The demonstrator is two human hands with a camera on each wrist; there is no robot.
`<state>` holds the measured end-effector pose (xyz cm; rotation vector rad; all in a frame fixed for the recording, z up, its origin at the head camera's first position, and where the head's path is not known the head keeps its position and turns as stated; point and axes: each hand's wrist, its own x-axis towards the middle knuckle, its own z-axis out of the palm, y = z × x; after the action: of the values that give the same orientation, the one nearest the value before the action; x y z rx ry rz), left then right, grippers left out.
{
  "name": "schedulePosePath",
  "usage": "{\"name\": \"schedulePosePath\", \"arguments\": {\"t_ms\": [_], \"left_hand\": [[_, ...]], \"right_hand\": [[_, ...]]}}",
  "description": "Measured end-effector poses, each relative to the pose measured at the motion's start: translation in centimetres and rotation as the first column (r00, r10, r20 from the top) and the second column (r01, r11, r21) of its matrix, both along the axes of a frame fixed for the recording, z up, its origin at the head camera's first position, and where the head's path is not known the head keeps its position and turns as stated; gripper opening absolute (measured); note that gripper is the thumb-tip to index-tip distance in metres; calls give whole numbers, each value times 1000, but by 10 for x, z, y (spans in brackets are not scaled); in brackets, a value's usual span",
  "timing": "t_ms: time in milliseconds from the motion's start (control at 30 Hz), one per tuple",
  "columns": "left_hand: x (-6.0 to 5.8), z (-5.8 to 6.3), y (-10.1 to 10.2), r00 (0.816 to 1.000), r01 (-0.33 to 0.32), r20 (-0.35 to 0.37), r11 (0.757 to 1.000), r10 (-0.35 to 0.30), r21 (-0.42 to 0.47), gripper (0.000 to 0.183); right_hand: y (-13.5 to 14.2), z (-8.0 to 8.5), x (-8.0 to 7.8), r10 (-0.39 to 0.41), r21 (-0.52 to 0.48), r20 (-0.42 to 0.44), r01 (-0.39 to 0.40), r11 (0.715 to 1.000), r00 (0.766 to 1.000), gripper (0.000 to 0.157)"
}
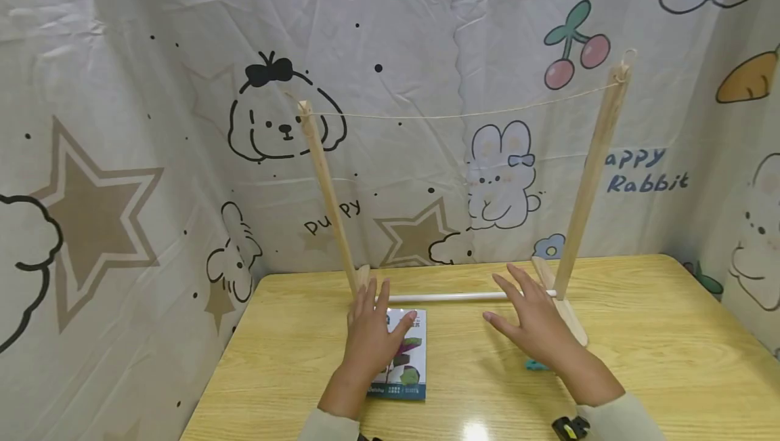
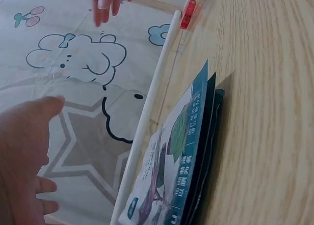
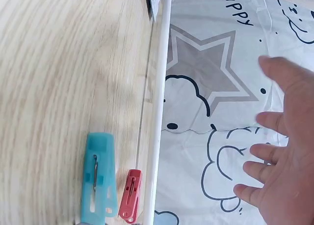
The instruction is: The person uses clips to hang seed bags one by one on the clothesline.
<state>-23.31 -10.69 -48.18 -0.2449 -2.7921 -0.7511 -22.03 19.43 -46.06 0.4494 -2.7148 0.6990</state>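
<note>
My left hand [image 1: 373, 332], fingers spread, is over a small stack of flat printed packets [image 1: 414, 353] with pictures of leafy plants. In the left wrist view the packets [image 2: 171, 161] lie on the table, apart from the hand. My right hand [image 1: 539, 322], also spread and holding nothing, is near the right end of a white rod [image 1: 451, 297]. A teal clothespin [image 3: 98, 178] and a smaller red clothespin [image 3: 130, 195] lie on the table below it. In the head view the hand hides the red one and partly covers the teal clothespin [image 1: 536, 364].
Two upright wooden posts, left [image 1: 326, 183] and right [image 1: 594, 177], stand on flat wooden feet, joined low by the white rod. A thin string [image 1: 426, 117] runs between their tops. Behind the wooden table [image 1: 292, 360] hangs a printed curtain [image 1: 402, 41].
</note>
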Motion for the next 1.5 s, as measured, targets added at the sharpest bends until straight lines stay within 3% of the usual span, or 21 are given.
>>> {"name": "schedulePosePath", "arguments": {"t_ms": [267,567,967,1333,1500], "left_hand": [[1,-5,-1,999,-45,-17,994,47,100,76],[1,-16,-4,994,-101,51,980,93,171,60],[4,-25,-8,996,-86,-1,987,87,138,55],[6,-29,-7,988,-128,100,984,116,127,57],[5,-30,-8,986,-143,106,984,132,108,58]], "right_hand": [[8,-5,5,11,-20,54,-10,1000,998,51],[13,-13,10,49,-32,49,-47,998,998,36],[18,-20,17,72,-14,34,-71,997,997,26],[31,-27,21,61,-12,126,-60,998,990,31],[36,-32,21,65,-17,195,-63,998,979,35]]}}
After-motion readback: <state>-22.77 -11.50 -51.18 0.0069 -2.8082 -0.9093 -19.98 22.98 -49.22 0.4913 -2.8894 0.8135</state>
